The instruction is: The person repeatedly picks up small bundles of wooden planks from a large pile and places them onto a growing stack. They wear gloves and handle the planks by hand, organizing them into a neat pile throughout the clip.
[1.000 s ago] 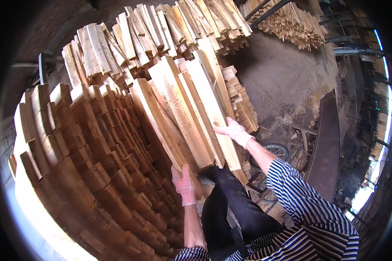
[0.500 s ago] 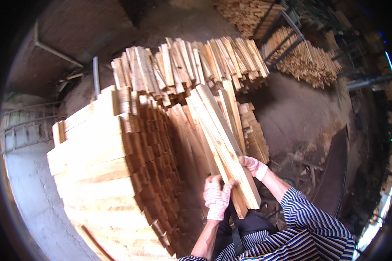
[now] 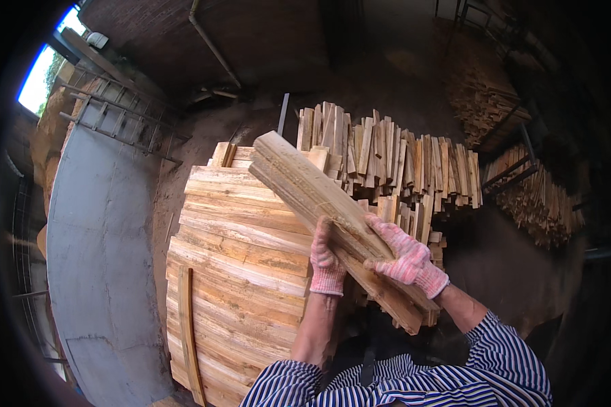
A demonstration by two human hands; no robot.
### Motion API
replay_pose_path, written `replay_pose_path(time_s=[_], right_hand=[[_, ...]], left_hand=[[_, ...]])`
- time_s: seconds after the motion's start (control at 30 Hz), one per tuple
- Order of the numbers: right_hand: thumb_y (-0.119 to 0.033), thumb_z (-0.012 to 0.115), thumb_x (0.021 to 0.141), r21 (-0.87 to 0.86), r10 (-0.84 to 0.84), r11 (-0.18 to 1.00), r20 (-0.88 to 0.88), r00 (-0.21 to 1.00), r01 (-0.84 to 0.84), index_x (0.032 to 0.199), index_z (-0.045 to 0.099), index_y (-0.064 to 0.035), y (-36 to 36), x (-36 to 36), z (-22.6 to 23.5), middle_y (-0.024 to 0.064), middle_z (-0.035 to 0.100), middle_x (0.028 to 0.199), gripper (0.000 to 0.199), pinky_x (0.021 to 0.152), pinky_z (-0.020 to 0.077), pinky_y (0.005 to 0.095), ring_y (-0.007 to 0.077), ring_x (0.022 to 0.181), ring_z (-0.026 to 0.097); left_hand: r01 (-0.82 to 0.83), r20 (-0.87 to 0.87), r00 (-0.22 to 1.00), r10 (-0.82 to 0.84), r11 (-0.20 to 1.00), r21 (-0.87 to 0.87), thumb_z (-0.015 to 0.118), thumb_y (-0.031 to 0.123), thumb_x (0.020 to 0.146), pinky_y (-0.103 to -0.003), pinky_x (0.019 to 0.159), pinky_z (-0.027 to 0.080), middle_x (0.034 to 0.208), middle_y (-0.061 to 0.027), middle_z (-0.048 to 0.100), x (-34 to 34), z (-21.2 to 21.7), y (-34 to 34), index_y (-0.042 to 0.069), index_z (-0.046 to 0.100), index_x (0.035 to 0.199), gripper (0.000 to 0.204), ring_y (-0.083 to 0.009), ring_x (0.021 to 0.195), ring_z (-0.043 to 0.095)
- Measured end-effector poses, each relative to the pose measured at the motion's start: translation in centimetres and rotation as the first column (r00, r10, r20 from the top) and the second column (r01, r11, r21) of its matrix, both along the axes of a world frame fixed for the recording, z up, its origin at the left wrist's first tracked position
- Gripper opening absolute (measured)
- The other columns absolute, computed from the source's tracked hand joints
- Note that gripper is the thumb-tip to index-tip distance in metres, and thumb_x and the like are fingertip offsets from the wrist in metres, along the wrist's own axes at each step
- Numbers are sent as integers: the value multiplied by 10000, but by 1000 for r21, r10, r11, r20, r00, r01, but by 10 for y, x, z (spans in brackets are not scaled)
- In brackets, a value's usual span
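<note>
A bundle of several long wooden boards lies tilted across my two hands, its far end up to the left over a stack and its near end close to my body. My left hand, in a pink and white knit glove, grips the bundle's left side. Gloved the same way, my right hand is closed over its right side, farther down. Left of and beneath the boards stands a tall stack of flat-laid planks, with one narrow strip lying crosswise on top.
A long row of wooden pieces stands beyond the stack. More wood piles lie at the right beside a dark metal frame. On the left runs a grey wall with a metal ladder-like frame near its far end.
My view has turned left. The boards have swung left, from over the gap to over the stack's edge, and lean more sideways. Both hands have stayed on them.
</note>
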State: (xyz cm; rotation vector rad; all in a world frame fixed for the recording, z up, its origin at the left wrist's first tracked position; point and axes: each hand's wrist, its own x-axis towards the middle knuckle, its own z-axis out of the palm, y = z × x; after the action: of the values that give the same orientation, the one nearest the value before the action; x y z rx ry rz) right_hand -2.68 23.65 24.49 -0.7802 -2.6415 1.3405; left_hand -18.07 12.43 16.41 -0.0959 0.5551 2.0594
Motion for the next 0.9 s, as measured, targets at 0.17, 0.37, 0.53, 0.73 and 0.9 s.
replay_pose_path(time_s=[0.17,0.37,0.53,0.73,0.9], right_hand=[[-388,820,782,-97,227,971,94,969,-218,1550,397,-261,21,-96,14,134,564,1344,886,1024,531,350,290,1182,607],[-344,811,781,163,279,944,64,958,-286,1466,511,-349,100,-282,-29,65,596,1199,747,803,582,299,233,1056,632],[-497,600,967,262,358,900,10,934,-348,1452,514,-381,86,-373,-102,105,582,1270,506,910,535,436,285,1103,631],[-472,504,1014,369,269,855,284,920,-364,1437,521,-356,56,-367,-88,153,580,1313,439,1039,386,578,354,1236,554],[-892,385,801,-26,515,856,110,850,-516,1567,315,-379,-22,-279,-58,224,362,1576,925,1181,324,496,386,1446,374]], left_hand=[[-170,12,985,170,985,-8,565,372,1030,-435,1088,477,1382,-104,605,-66,9,-28,67,514,1421,498,-262,1233,597],[-289,15,956,292,953,-94,553,576,962,-406,847,466,1042,-96,587,-125,-38,-88,68,550,1164,547,-257,898,548],[-220,-35,970,239,934,281,344,583,1040,-502,897,479,1405,-139,558,-143,-81,-115,114,472,1426,621,-315,1145,592],[-421,-153,907,392,849,-319,271,710,986,-519,1040,432,1402,-210,548,-152,-59,-106,61,445,1448,815,-338,1279,522],[-495,-236,868,437,726,-477,221,772,964,-517,1060,469,1318,-240,587,-174,7,-61,30,451,1405,892,-347,1213,572]])
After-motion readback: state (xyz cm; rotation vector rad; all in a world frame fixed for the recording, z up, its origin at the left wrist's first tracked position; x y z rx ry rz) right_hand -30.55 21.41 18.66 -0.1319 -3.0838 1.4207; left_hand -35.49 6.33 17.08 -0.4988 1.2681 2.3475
